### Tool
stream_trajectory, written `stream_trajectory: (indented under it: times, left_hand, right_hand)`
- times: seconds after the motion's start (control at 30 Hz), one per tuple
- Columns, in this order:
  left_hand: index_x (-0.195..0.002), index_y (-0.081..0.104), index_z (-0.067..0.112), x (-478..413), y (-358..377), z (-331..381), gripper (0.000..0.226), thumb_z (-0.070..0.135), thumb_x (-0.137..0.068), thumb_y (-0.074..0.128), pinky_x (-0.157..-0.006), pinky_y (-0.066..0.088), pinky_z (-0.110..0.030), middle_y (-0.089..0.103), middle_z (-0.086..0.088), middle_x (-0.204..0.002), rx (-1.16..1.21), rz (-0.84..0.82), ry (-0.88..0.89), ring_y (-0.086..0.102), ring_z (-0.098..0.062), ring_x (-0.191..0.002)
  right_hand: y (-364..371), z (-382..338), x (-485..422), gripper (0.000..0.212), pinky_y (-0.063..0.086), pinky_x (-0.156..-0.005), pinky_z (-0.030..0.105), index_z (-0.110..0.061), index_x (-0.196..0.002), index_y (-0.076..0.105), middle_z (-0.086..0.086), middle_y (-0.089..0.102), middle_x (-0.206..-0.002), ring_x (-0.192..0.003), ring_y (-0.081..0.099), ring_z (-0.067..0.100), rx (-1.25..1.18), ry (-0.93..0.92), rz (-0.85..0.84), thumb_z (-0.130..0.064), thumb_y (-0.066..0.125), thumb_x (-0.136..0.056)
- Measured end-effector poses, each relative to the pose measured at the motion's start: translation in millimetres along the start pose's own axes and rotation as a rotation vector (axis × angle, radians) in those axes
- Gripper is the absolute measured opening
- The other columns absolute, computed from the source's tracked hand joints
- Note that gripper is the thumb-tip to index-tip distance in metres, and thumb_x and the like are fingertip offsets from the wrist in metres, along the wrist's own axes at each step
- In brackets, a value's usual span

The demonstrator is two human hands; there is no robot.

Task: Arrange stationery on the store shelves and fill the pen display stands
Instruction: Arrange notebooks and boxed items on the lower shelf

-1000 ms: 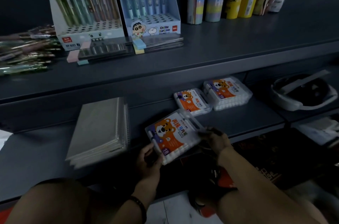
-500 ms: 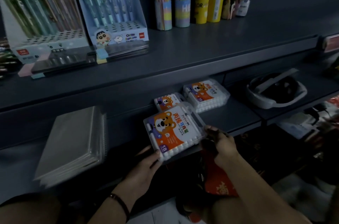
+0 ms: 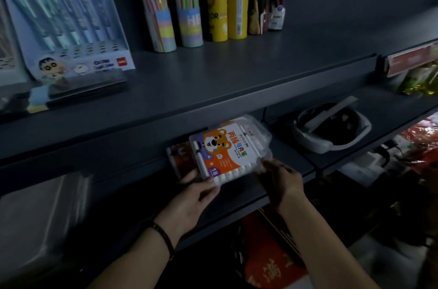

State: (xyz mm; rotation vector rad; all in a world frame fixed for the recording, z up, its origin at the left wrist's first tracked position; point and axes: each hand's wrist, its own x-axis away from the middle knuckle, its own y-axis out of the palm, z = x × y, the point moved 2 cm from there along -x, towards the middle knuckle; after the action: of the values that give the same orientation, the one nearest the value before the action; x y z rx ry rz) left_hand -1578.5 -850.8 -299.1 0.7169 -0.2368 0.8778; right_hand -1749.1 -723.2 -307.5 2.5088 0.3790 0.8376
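At box (image 3: 227, 153): left hand (image 3: 189, 203) (right hand (image 3: 282, 182))

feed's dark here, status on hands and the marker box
Left hand and right hand both grip marker box, over lower shelf. Second box partly hidden behind it.

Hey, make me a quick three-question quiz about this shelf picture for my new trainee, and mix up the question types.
1. True or false: only one hand holds the marker box.
2. Where do the two yellow tubes stand? A) on the upper shelf B) in a drawer C) on the floor
3. What number is printed in the near corner of the marker box's label?

Key
1. False: the left hand and the right hand both grip it at its near edge.
2. A
3. 18
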Motion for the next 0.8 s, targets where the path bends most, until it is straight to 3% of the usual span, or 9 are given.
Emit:
stream_trajectory:
  times: [0.13, 0.27, 0.4, 0.53, 0.6, 0.7, 0.8]
  left_hand:
    - [-0.13, 0.067, 0.007, -29, 24, -3, 0.04, -0.009, -0.093, 0.066, -0.093, 0.058, -0.04, 0.072, -0.012, -0.127, 0.043, 0.012, -0.042, 0.064, -0.028, -0.122]
    - [-0.13, 0.065, 0.005, -55, 42, -10, 0.037, -0.007, -0.095, 0.066, -0.087, 0.059, -0.037, 0.07, -0.012, -0.129, 0.054, 0.035, -0.058, 0.063, -0.026, -0.124]
    - [-0.127, 0.065, 0.01, -74, 53, -15, 0.035, -0.003, -0.095, 0.069, -0.1, 0.056, -0.041, 0.072, -0.01, -0.124, 0.033, 0.105, -0.015, 0.067, -0.025, -0.115]
    - [-0.11, 0.063, 0.024, -86, 61, -14, 0.03, -0.002, -0.095, 0.07, -0.082, 0.059, -0.027, 0.071, -0.01, -0.119, -0.075, 0.183, 0.119, 0.07, -0.027, -0.111]
    - [-0.109, 0.063, 0.027, -93, 62, -12, 0.035, -0.003, -0.092, 0.073, -0.083, 0.06, -0.029, 0.069, -0.01, -0.122, -0.181, 0.202, 0.18, 0.069, -0.027, -0.113]
    - [-0.098, 0.062, 0.026, -100, 67, -6, 0.038, -0.011, -0.091, 0.069, -0.077, 0.058, -0.03, 0.069, -0.004, -0.11, -0.323, 0.148, 0.255, 0.069, -0.022, -0.102]
    - [-0.123, 0.062, 0.011, -109, 71, 0, 0.039, -0.011, -0.092, 0.067, -0.074, 0.057, -0.031, 0.063, 0.004, -0.098, -0.385, 0.163, 0.312, 0.067, -0.019, -0.093]
  right_hand:
    - [0, -17, -29, 0.015, 0.065, -0.072, 0.037, -0.002, -0.109, 0.069, 0.018, 0.074, -0.1, -0.086, 0.073, 0.03, 0.074, -0.014, 0.007, -0.004, 0.074, -0.095]
    - [-2, -14, -59, 0.024, 0.065, -0.075, 0.035, 0.0, -0.116, 0.068, 0.018, 0.073, -0.106, -0.094, 0.074, 0.029, 0.042, -0.092, 0.045, -0.003, 0.076, -0.093]
    - [-4, -8, -79, 0.042, 0.063, -0.088, 0.038, -0.001, -0.134, 0.061, 0.023, 0.07, -0.124, -0.108, 0.073, 0.036, 0.032, -0.12, 0.05, 0.003, 0.072, -0.094]
    - [-1, -5, -88, 0.048, 0.062, -0.082, 0.034, -0.008, -0.142, 0.057, 0.017, 0.072, -0.121, -0.105, 0.076, 0.03, 0.134, -0.18, -0.036, 0.002, 0.068, -0.097]
    - [1, -2, -96, 0.05, 0.062, -0.09, 0.039, -0.01, -0.145, 0.055, 0.012, 0.071, -0.125, -0.11, 0.074, 0.027, 0.208, -0.215, -0.07, 0.002, 0.066, -0.098]
    - [7, -4, -108, 0.048, 0.057, -0.103, 0.047, -0.011, -0.145, 0.055, 0.01, 0.066, -0.134, -0.118, 0.069, 0.027, 0.297, -0.235, -0.069, 0.001, 0.063, -0.099]
    - [10, -12, -120, 0.048, 0.056, -0.1, 0.036, -0.011, -0.144, 0.058, 0.006, 0.067, -0.135, -0.117, 0.067, 0.021, 0.431, -0.338, -0.039, -0.007, 0.07, -0.097]
